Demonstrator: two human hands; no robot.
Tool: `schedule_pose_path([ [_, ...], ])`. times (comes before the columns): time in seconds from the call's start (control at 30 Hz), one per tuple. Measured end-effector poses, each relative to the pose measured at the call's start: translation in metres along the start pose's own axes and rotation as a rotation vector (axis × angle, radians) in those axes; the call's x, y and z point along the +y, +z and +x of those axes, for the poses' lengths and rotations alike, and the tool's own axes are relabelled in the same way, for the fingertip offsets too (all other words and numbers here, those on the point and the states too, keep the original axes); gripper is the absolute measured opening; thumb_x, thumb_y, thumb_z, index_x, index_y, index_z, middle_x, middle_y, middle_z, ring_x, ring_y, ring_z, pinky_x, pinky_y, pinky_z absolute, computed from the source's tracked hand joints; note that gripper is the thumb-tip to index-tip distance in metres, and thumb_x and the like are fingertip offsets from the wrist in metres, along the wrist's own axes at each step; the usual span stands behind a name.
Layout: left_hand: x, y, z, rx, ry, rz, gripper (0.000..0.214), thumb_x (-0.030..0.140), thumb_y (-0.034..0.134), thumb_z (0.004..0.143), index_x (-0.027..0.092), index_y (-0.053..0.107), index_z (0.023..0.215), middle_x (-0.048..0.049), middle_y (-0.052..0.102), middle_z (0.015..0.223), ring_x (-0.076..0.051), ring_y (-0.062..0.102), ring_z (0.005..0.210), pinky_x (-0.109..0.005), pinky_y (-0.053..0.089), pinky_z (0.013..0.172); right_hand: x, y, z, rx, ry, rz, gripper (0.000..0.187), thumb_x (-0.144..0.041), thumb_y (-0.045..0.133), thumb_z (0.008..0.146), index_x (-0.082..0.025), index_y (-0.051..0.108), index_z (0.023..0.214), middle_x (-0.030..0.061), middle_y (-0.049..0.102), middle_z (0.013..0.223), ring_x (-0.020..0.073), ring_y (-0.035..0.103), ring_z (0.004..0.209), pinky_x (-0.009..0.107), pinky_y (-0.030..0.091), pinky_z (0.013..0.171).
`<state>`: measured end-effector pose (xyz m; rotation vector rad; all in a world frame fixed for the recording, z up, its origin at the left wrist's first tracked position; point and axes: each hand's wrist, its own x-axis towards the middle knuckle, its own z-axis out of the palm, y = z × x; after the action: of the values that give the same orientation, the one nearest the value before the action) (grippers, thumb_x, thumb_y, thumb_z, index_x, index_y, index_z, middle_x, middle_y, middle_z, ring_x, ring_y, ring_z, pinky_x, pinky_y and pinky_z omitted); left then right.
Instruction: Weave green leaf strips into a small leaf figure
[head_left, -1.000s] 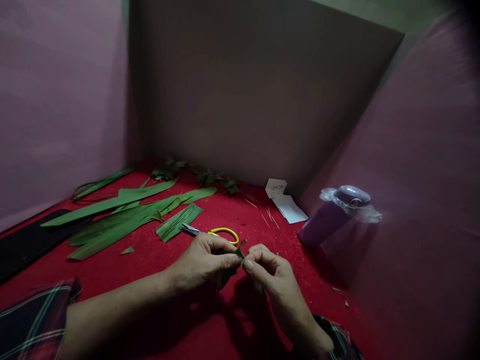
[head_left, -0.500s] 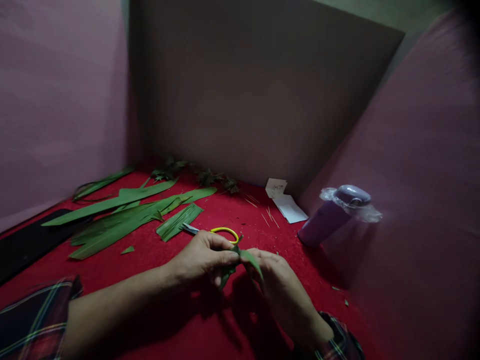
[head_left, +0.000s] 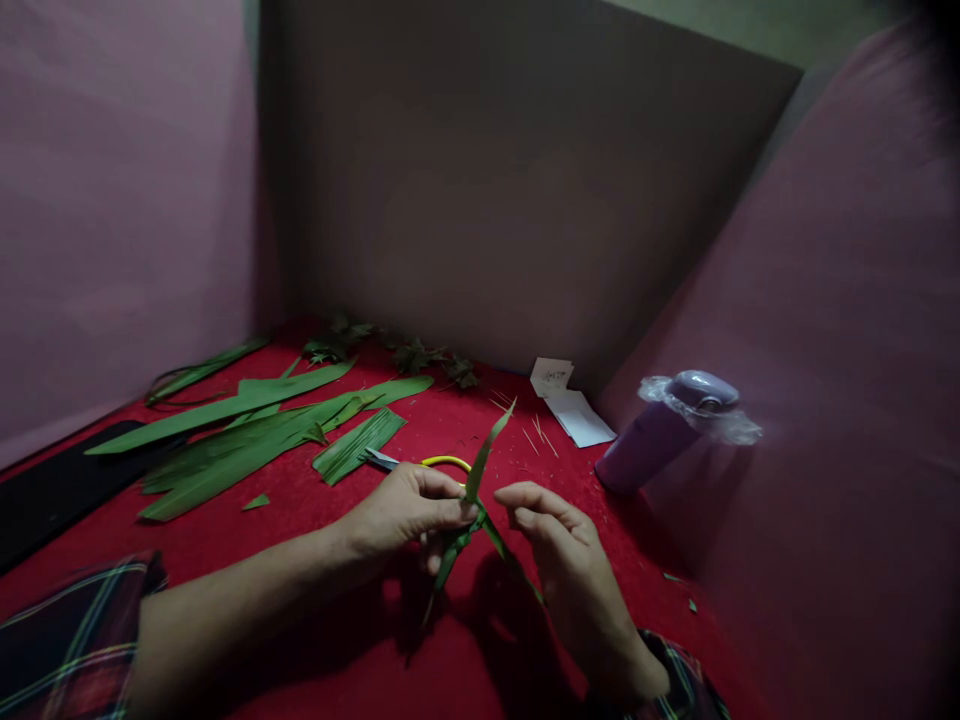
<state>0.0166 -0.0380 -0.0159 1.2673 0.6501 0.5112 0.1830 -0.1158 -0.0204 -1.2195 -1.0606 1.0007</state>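
Green leaf strip [head_left: 482, 460] standing in the left hand's [head_left: 397, 515] pinch above the red cloth [head_left: 442, 425], toward its near edge.

Thumb and fingers of the left hand are clamping together on the strip's folded middle, while the right hand [head_left: 574, 570] is hovering just beside it, loosely curled, thumb and index parting slightly and gripping nothing visible. Yellow-handled scissors [head_left: 382, 459] are lying just beyond; long leaves [head_left: 262, 440] are spreading toward the cloth's left edge. Near its right edge a purple tumbler [head_left: 649, 445] is standing, clear plastic [head_left: 735, 428] ringing its top, its inside hidden. Half a second ago the strip's end was drooping over the right hand; now it is pointing upward, and those fingertips are sitting apart from it.
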Motion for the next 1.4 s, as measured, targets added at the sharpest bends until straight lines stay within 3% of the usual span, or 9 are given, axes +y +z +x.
schedule_pose_path([
  [0.1,0.0,0.0,0.0,-0.008,0.0,-0.013,0.031,0.039,0.071,0.066,0.012,0.057,0.063,0.003,0.054,0.048,-0.007,0.049,0.034,-0.016,0.031,0.035,-0.001,-0.001,0.0,0.049,-0.045,-0.039,0.012,-0.026,0.058,0.077,-0.019,0.067,0.082,0.0019,0.065,0.081,0.0174,0.056,0.08,0.028,0.042,0.074],
  [0.3,-0.003,0.0,0.0,-0.045,0.021,-0.011,0.032,0.042,0.07,0.067,0.012,0.059,0.066,0.0035,0.052,0.047,-0.007,0.049,0.034,-0.016,0.031,0.036,-0.001,0.009,-0.003,-0.077,-0.018,-0.116,0.019,-0.034,0.065,0.074,-0.016,0.061,0.079,0.0021,0.061,0.076,0.016,0.056,0.072,0.027,0.044,0.066],
  [0.57,-0.003,0.0,0.0,-0.105,0.017,-0.004,0.033,0.043,0.07,0.066,0.011,0.063,0.075,0.0023,0.055,0.049,-0.007,0.05,0.037,-0.015,0.033,0.037,0.005,0.016,-0.003,-0.051,-0.003,-0.126,0.022,-0.036,0.063,0.075,-0.017,0.053,0.069,-0.0013,0.054,0.066,0.0132,0.051,0.063,0.025,0.042,0.059],
  [0.9,0.001,0.003,-0.004,-0.062,0.074,0.074,0.024,0.036,0.064,0.071,0.012,0.062,0.071,0.0029,0.051,0.05,-0.006,0.044,0.04,-0.017,0.032,0.04,0.008,0.015,-0.006,-0.085,-0.021,-0.134,0.02,-0.036,0.06,0.079,-0.018,0.052,0.073,-0.0023,0.054,0.068,0.0124,0.052,0.062,0.024,0.043,0.058],
  [1.0,0.001,0.004,-0.005,-0.033,0.089,0.112,0.024,0.035,0.063,0.072,0.012,0.06,0.067,0.0033,0.048,0.049,-0.005,0.041,0.04,-0.018,0.029,0.04,0.009,0.013,-0.005,-0.037,-0.127,-0.238,0.013,-0.032,0.056,0.083,-0.019,0.054,0.079,-0.0005,0.057,0.075,0.0142,0.055,0.069,0.026,0.045,0.064],
  [1.13,0.0,0.007,-0.006,0.002,0.103,0.201,0.027,0.035,0.061,0.072,0.013,0.055,0.058,0.0047,0.042,0.043,-0.005,0.035,0.037,-0.019,0.025,0.038,0.009,0.009,-0.007,0.144,-0.507,-0.509,0.009,-0.02,0.055,0.083,-0.019,0.057,0.092,0.0045,0.058,0.091,0.0184,0.055,0.087,0.032,0.044,0.078],
  [1.2,-0.002,0.009,-0.007,0.064,0.138,0.274,0.028,0.035,0.06,0.073,0.012,0.055,0.056,0.005,0.04,0.043,-0.005,0.034,0.039,-0.019,0.024,0.039,0.009,0.007,-0.008,0.18,-0.675,-0.587,0.012,-0.015,0.056,0.081,-0.019,0.059,0.092,0.005,0.058,0.089,0.0188,0.056,0.087,0.033,0.044,0.078],
  [1.3,-0.002,0.01,-0.009,0.163,0.248,0.448,0.027,0.032,0.058,0.074,0.011,0.06,0.058,0.0023,0.047,0.05,-0.007,0.04,0.048,-0.019,0.029,0.046,0.011,0.009,-0.011,0.095,-0.692,-0.554,0.019,-0.011,0.051,0.083,-0.019,0.059,0.098,0.0025,0.06,0.078,0.0147,0.058,0.07,0.027,0.047,0.064],
  [1.4,-0.001,0.01,-0.012,0.179,0.331,0.613,0.024,0.028,0.053,0.075,0.011,0.065,0.063,0.0003,0.054,0.057,-0.009,0.046,0.056,-0.02,0.033,0.052,0.015,0.012,-0.012,-0.033,-0.656,-0.5,0.03,-0.01,0.047,0.085,-0.02,0.056,0.111,0.0006,0.06,0.072,0.0113,0.055,0.056,0.023,0.047,0.053],
])
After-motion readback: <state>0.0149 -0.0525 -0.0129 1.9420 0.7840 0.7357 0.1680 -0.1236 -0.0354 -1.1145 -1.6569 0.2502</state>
